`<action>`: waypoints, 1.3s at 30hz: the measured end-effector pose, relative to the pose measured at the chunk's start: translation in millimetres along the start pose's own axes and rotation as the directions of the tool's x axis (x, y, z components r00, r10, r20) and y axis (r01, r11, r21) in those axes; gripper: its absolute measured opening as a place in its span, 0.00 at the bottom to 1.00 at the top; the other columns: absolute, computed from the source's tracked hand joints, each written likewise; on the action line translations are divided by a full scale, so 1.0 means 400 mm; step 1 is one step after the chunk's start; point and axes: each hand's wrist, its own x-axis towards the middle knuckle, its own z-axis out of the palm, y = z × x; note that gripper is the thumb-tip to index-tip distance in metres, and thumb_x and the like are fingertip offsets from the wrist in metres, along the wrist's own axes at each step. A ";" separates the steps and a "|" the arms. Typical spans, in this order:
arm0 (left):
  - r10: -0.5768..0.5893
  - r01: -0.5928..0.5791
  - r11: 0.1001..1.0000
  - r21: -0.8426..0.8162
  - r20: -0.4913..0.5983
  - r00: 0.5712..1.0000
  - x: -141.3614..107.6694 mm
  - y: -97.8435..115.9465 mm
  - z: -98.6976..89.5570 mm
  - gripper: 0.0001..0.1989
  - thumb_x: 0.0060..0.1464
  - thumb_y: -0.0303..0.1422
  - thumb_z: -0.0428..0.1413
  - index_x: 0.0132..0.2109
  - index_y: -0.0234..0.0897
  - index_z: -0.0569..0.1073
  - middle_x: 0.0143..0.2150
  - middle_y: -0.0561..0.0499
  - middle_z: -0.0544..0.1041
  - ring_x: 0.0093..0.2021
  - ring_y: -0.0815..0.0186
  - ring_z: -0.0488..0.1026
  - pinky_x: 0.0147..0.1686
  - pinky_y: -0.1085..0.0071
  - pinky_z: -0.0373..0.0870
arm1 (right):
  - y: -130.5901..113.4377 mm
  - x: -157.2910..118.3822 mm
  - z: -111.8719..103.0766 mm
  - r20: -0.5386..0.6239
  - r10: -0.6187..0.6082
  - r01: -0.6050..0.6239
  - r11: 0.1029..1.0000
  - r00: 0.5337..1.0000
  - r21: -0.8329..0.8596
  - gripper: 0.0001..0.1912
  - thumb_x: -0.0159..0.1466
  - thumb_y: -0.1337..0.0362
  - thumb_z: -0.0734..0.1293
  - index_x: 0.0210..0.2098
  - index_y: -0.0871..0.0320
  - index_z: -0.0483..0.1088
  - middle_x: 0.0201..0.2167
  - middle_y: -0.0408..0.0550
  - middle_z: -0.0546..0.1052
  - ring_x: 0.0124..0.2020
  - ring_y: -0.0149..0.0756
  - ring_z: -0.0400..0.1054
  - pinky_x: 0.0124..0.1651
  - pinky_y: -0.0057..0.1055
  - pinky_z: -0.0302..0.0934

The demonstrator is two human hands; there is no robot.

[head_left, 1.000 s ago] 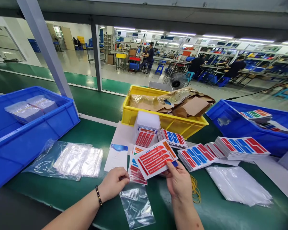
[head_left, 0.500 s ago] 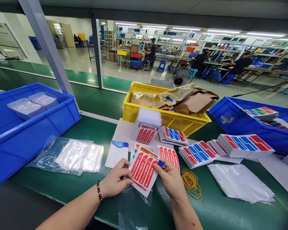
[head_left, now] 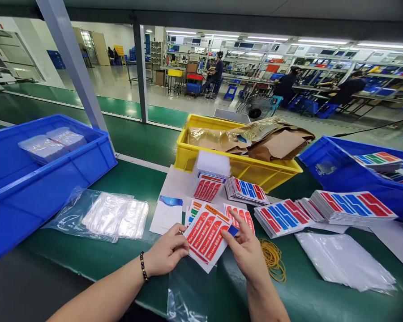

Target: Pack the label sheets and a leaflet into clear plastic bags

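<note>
Between my hands are a few red-and-white label sheets [head_left: 208, 237], slightly fanned and tilted, printed with "Max Level" and "Min Level". My left hand [head_left: 168, 250] pinches their left edge; a beaded bracelet [head_left: 143, 266] circles that wrist. On the right edge my right hand [head_left: 250, 255] has its thumb on the front, beside a small dark blue piece [head_left: 233, 230], with the index finger raised. Beneath the sheets a clear plastic bag [head_left: 188, 290] lies at the table's front edge. Just behind are more red label sheets [head_left: 243, 217] and a sheet with orange and green print [head_left: 194, 210].
Blue bins stand left [head_left: 87, 154] and right [head_left: 336, 165]; a yellow bin [head_left: 272, 174] holds brown wrapping. Stacks of red-and-blue labels [head_left: 282, 217], rubber bands [head_left: 272, 259], clear bags [head_left: 117, 214] and white plastic bags [head_left: 345, 261] lie around. People sit at benches beyond.
The right index finger has lifted away from the sheets, and they have turned slightly. The whole view has shifted a little, so things appear further right.
</note>
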 end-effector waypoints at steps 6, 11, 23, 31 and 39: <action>0.116 -0.090 0.978 0.187 -0.131 0.985 -0.003 -0.005 0.008 0.05 0.52 0.22 0.47 0.35 0.33 0.66 0.45 0.47 0.66 0.45 0.68 0.65 0.43 0.73 0.62 | -0.010 0.002 -0.004 -0.068 0.003 -0.005 0.999 0.998 -0.042 0.34 0.53 0.53 0.68 0.55 0.61 0.59 0.44 0.55 0.70 0.36 0.36 0.68 0.39 0.32 0.66; 0.111 -0.100 0.975 0.200 -0.047 0.993 -0.003 -0.003 0.004 0.05 0.53 0.24 0.48 0.34 0.33 0.67 0.40 0.47 0.66 0.39 0.70 0.65 0.39 0.74 0.64 | 0.003 0.003 -0.010 -0.062 -0.004 -0.006 0.988 0.998 -0.155 0.33 0.53 0.53 0.68 0.53 0.63 0.61 0.38 0.53 0.72 0.33 0.35 0.67 0.36 0.32 0.65; -0.055 0.068 0.989 0.128 -0.106 0.993 -0.009 -0.009 0.020 0.05 0.51 0.22 0.47 0.34 0.32 0.67 0.51 0.45 0.57 0.42 0.70 0.64 0.45 0.70 0.62 | 0.027 -0.004 0.015 0.149 0.106 -0.083 0.985 0.983 -0.152 0.33 0.56 0.50 0.64 0.54 0.64 0.59 0.46 0.58 0.69 0.36 0.37 0.67 0.41 0.36 0.63; -0.167 0.146 0.983 -0.110 -0.221 0.961 -0.003 0.005 0.015 0.06 0.54 0.30 0.49 0.33 0.30 0.67 0.50 0.44 0.59 0.41 0.69 0.65 0.37 0.74 0.63 | -0.005 -0.022 0.070 0.508 -0.018 0.203 0.928 0.861 -0.311 0.14 0.60 0.57 0.62 0.38 0.59 0.74 0.43 0.53 0.68 0.46 0.39 0.62 0.51 0.35 0.54; -0.345 0.235 0.818 -0.525 -0.120 0.931 0.009 -0.001 0.016 0.17 0.49 0.36 0.56 0.43 0.33 0.63 0.40 0.47 0.66 0.38 0.68 0.66 0.40 0.71 0.63 | 0.002 -0.024 0.066 0.496 0.074 0.083 0.954 0.865 -0.287 0.15 0.60 0.59 0.62 0.42 0.60 0.72 0.38 0.52 0.70 0.41 0.37 0.64 0.46 0.33 0.57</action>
